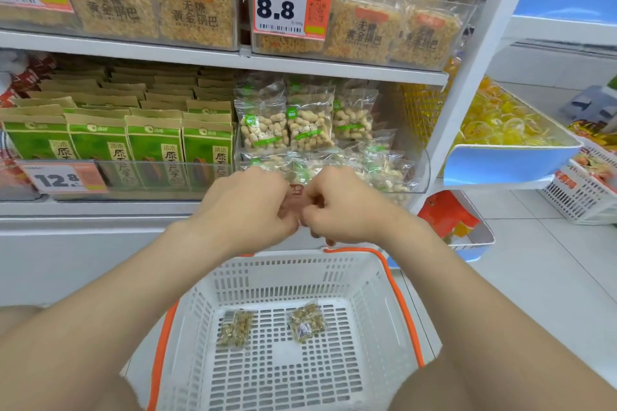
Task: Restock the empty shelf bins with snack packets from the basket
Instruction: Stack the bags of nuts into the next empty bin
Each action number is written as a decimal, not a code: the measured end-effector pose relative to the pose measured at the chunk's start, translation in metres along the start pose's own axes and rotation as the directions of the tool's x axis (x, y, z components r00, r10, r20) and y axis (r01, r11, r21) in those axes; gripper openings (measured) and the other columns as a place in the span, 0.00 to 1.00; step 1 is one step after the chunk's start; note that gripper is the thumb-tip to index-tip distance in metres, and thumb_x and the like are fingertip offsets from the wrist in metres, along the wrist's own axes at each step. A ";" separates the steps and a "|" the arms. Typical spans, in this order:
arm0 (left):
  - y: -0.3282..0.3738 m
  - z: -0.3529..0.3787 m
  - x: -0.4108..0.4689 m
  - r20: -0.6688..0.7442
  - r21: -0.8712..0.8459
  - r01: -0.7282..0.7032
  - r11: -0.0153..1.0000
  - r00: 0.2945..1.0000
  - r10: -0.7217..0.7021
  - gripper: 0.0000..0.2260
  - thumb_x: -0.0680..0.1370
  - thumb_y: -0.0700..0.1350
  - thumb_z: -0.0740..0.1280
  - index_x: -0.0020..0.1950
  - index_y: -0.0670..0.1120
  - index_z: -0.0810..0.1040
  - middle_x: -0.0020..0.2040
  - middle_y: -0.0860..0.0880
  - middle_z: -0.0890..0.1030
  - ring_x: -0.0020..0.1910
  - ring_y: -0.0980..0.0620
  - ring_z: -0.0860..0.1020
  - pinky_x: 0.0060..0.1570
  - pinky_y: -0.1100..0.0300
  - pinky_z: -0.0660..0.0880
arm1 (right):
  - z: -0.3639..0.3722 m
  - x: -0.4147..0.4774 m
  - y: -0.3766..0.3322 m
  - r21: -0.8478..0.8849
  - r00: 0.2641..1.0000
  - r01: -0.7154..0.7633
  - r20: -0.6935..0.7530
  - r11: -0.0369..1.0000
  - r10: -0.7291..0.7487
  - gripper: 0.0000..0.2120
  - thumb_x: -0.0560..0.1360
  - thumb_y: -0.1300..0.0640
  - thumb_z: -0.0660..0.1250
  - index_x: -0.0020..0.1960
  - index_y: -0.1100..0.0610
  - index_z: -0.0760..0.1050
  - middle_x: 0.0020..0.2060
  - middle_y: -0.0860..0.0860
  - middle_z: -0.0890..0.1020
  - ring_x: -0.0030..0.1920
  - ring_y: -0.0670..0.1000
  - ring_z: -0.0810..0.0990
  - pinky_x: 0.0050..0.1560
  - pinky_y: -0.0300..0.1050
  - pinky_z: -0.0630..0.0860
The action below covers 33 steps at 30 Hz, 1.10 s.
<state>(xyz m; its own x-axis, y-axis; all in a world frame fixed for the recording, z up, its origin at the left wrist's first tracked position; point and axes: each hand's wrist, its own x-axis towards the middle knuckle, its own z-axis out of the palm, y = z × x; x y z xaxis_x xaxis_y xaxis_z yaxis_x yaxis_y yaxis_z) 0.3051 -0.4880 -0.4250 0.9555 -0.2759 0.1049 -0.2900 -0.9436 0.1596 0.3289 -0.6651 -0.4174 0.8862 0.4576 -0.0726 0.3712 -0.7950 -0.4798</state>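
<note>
My left hand (248, 207) and my right hand (340, 210) meet knuckle to knuckle in front of the clear shelf bin (421, 173), which holds peanut packets (310, 125). Both hands have curled fingers and pinch at a small red label (295, 189) on the bin's front; most of the label is hidden behind them. Below my arms stands the white basket (374, 280) with orange handles. Two small snack packets lie flat on its floor, one at the left (235, 329) and one at the right (306, 322).
Green seed bags (123, 143) fill the bin to the left, behind a 12.8 price tag (60, 178). Rice-crust packs (197, 10) and an 8.8 tag (290, 7) sit on the shelf above. A blue tray of yellow sweets (500, 123) and another white basket (581, 193) stand at the right.
</note>
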 end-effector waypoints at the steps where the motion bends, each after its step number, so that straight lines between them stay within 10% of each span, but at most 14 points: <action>1: 0.003 0.005 -0.005 0.087 0.036 -0.025 0.999 0.996 0.022 0.10 0.74 0.54 0.65 0.37 0.50 0.74 0.35 0.52 0.77 0.37 0.48 0.77 0.31 0.57 0.70 | 0.007 -0.004 0.004 -0.008 0.994 -0.020 0.106 1.000 0.021 0.10 0.71 0.64 0.62 0.38 0.64 0.81 0.31 0.59 0.84 0.26 0.49 0.84 0.32 0.52 0.84; 10: 0.007 0.082 -0.006 0.524 0.166 -0.249 0.954 0.842 0.129 0.08 0.81 0.46 0.64 0.57 0.47 0.80 0.48 0.48 0.79 0.41 0.45 0.77 0.33 0.56 0.69 | 0.113 0.024 0.085 -0.327 0.866 -0.116 0.429 0.938 0.256 0.15 0.77 0.56 0.60 0.56 0.58 0.83 0.55 0.56 0.85 0.53 0.59 0.84 0.55 0.58 0.83; 16: -0.002 0.130 0.001 0.632 0.130 -0.293 0.947 0.761 0.149 0.09 0.80 0.38 0.62 0.58 0.47 0.79 0.49 0.47 0.78 0.43 0.44 0.79 0.39 0.52 0.77 | 0.185 0.038 0.130 -0.441 0.797 -0.235 0.423 0.866 0.432 0.12 0.78 0.64 0.58 0.36 0.56 0.66 0.40 0.54 0.73 0.41 0.56 0.73 0.46 0.49 0.72; 22: -0.015 0.166 0.001 0.733 0.130 -0.312 0.941 0.670 0.121 0.10 0.82 0.39 0.62 0.61 0.46 0.80 0.56 0.45 0.80 0.43 0.46 0.79 0.37 0.54 0.74 | 0.285 0.028 0.173 -0.325 0.740 -0.373 0.460 0.869 0.490 0.01 0.79 0.62 0.62 0.50 0.58 0.72 0.53 0.56 0.79 0.53 0.59 0.80 0.53 0.52 0.78; 26: -0.020 0.178 0.002 0.753 0.155 -0.298 0.942 0.653 0.082 0.07 0.82 0.38 0.62 0.55 0.45 0.79 0.48 0.47 0.78 0.39 0.48 0.78 0.32 0.56 0.70 | 0.339 0.019 0.198 -0.315 0.717 -0.396 0.480 0.863 0.505 0.26 0.79 0.55 0.64 0.76 0.49 0.67 0.76 0.54 0.65 0.72 0.61 0.73 0.69 0.59 0.74; 33: -0.029 0.193 0.005 0.762 0.140 -0.260 0.955 0.644 0.064 0.10 0.83 0.42 0.62 0.62 0.48 0.78 0.55 0.47 0.80 0.47 0.46 0.82 0.38 0.54 0.74 | 0.355 0.009 0.190 -0.423 0.704 -0.336 0.482 0.842 0.523 0.40 0.76 0.62 0.66 0.80 0.37 0.55 0.80 0.60 0.51 0.66 0.70 0.73 0.70 0.62 0.69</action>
<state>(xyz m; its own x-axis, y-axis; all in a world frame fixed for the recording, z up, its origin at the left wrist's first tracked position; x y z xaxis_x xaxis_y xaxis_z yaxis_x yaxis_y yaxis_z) 0.3293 -0.4976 -0.6183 0.6390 -0.3775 -0.6702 -0.5181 -0.8553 -0.0123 0.3090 -0.6706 -0.8198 0.6840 0.0984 -0.7228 0.1322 -0.9912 -0.0099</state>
